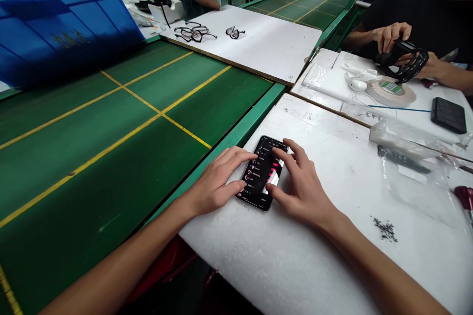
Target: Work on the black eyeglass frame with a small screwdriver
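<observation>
A smartphone (pixel 260 172) with a dark list on its lit screen lies on the white foam-topped table (pixel 240 241). My left hand (pixel 218 179) rests at its left edge, thumb and fingertips touching the side, fingers stretched out. On the other side my right hand (pixel 301 182) has its thumb and fingers spread, with the fingertips over the screen's right part. Neither hand wraps round the phone. To the right of my right forearm is a small pile of dark screws or similar bits (pixel 384 230), too small to make out exactly.
A green conveyor belt (pixel 121 152) with yellow lines runs along the left, a blue bin (pixel 66 29) beside it. Black frames (pixel 194 33) lie on a white board (pixel 266 44). A co-worker's hands (pixel 393 37) hold a black part (pixel 402 61) near a tape roll (pixel 391 91). Plastic bags (pixel 414 182) lie right.
</observation>
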Demonstrator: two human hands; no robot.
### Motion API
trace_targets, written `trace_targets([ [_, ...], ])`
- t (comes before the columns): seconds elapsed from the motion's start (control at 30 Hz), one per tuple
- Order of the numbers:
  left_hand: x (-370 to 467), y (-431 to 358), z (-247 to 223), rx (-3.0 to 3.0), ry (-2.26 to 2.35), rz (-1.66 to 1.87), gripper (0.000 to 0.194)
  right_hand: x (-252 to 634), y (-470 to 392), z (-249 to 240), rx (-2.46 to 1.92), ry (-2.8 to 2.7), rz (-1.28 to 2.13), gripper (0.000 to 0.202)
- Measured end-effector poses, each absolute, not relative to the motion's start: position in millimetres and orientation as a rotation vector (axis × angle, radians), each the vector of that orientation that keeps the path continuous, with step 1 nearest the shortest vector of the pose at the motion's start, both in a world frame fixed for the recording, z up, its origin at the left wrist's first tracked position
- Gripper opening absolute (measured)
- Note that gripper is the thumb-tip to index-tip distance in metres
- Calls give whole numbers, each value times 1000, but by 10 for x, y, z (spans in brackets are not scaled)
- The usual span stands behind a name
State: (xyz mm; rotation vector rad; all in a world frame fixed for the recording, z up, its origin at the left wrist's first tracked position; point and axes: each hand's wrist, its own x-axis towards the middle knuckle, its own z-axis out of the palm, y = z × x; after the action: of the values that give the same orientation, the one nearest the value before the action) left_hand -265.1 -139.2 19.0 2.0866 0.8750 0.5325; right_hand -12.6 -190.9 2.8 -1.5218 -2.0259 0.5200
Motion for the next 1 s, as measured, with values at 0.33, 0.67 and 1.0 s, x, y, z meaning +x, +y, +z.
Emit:
trace_targets([
  [0.33,-2650,-1391,188,2089,871,551,55,-132,-1912,17,-1530,-1951,558,66],
  [0.67,-2645,-1419,197,2123,875,555,58,-147,-1920,49,-1535,-1976,571,64],
  [1.0,-2603,-1468,127,2171,919,612,63,-46,-1982,-11,-1431,-1985,520,59],
])
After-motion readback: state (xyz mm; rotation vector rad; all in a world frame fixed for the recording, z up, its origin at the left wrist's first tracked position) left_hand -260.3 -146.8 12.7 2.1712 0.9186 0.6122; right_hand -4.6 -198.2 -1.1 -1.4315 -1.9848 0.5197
